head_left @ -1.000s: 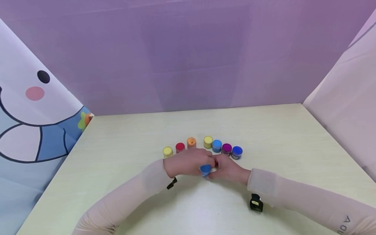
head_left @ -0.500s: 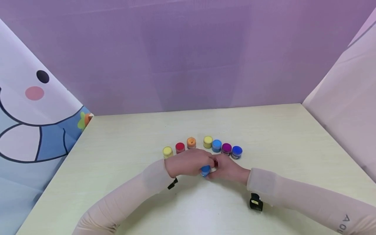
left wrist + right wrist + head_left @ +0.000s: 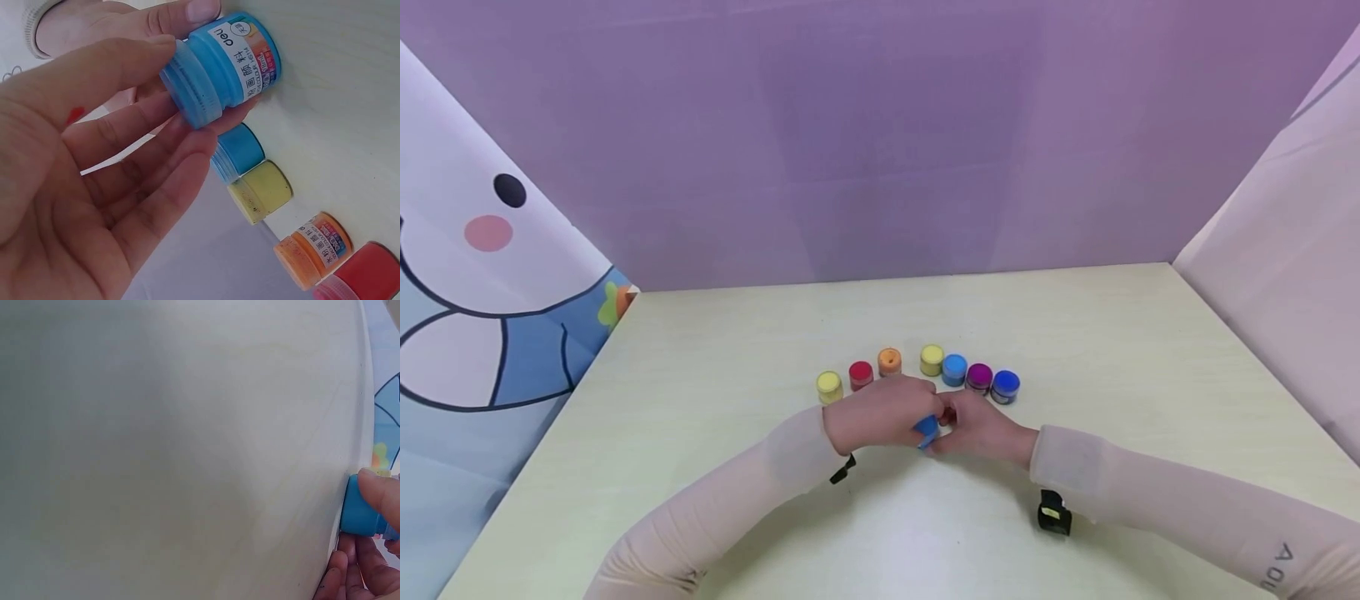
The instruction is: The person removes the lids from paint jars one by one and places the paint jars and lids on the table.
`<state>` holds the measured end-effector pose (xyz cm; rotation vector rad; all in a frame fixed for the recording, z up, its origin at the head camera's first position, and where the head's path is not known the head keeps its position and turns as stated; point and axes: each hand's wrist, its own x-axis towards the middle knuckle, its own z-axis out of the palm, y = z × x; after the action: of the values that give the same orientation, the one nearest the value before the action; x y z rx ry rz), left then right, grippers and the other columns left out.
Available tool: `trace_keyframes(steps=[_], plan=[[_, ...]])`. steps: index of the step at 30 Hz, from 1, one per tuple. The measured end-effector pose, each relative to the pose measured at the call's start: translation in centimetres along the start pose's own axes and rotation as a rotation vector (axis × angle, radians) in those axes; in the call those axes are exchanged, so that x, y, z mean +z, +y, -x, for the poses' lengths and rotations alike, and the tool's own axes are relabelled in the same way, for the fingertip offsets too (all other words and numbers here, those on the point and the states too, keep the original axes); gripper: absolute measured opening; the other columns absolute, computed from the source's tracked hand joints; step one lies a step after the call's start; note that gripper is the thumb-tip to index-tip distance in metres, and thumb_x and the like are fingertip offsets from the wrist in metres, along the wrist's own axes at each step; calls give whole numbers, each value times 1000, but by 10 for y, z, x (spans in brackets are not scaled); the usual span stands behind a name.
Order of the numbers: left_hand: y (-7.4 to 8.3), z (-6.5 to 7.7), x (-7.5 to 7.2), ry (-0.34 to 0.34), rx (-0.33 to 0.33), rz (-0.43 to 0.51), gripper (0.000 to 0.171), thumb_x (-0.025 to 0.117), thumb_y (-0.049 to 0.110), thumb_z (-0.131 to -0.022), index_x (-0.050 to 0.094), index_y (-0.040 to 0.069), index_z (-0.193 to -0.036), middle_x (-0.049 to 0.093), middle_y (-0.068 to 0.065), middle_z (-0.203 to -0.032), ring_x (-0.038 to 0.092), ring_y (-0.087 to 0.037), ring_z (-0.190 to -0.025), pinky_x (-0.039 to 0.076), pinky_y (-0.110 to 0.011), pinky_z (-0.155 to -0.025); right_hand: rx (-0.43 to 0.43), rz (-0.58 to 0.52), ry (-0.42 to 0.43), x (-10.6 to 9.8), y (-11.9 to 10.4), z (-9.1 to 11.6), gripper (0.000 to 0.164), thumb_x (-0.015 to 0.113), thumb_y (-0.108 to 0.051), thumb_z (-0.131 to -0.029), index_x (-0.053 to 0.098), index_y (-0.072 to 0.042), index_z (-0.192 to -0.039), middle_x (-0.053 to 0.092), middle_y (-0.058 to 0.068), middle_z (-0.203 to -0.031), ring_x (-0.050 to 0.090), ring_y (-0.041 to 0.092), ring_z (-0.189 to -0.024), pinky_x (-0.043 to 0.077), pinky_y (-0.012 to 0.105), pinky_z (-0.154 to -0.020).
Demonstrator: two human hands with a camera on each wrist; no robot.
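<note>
A blue paint jar (image 3: 240,59) with a printed label sits between both hands above the table's middle. Its translucent blue lid (image 3: 194,87) is on the jar in the left wrist view. My left hand (image 3: 883,415) grips the lid, with thumb and fingers on opposite sides. From the other side, my right hand (image 3: 981,429) holds the jar's body, its thumb resting on the blue wall in the right wrist view. Just beyond the hands stand a yellow jar (image 3: 932,361), a light blue jar (image 3: 954,370), a purple jar (image 3: 979,379) and a dark blue jar (image 3: 1005,387).
On the left of the row are another yellow jar (image 3: 829,387), a red jar (image 3: 861,375) and an orange jar (image 3: 890,361), partly behind the left hand. The pale table (image 3: 737,333) ends at a purple backdrop (image 3: 880,150). A printed cloth (image 3: 452,358) hangs at left.
My left hand has turned slightly over the lid, so less blue shows beneath its fingers. The right hand stays nearly still, and the row of jars keeps its arrangement.
</note>
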<state>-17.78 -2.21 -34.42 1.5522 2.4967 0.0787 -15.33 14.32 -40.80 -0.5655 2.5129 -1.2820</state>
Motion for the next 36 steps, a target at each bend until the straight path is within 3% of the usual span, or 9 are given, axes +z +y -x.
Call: trace_keyframes(steps=[9,17,27,36], plan=[[3,1,-4,10,-42,0,15,73,22,-76,63,16,-85,48,6,-68,45,-8,-57,36,-16,-52,-19,0,2,-1,-1,1,26,78,-14,-68,60,-9,-87,54,1,-72,46,16,-68,40,28,-62],[-1,6,-4,34,-4,5,20,73,23,-77,64,16,-92,48,6,-65,44,-8,-60,35,-16,-55,7,21,-2,1,-1,0,31,78,-15,-68,60,-8,-92,55,0,-77,48,18,-73,43,30,-68],[-14,26,-2,-5,-104,-45,18,74,21,-74,65,14,-87,50,7,-70,46,-8,-64,38,-17,-56,54,-20,-14,1,0,-2,31,78,-15,-69,62,-11,-95,58,-4,-86,51,17,-82,44,32,-76],[-24,53,2,-57,-176,-56,22,76,23,-72,63,14,-88,49,7,-71,46,-10,-63,40,-19,-58,74,-21,-11,1,2,-2,32,78,-15,-69,61,-11,-96,57,-3,-87,50,17,-83,44,32,-78]])
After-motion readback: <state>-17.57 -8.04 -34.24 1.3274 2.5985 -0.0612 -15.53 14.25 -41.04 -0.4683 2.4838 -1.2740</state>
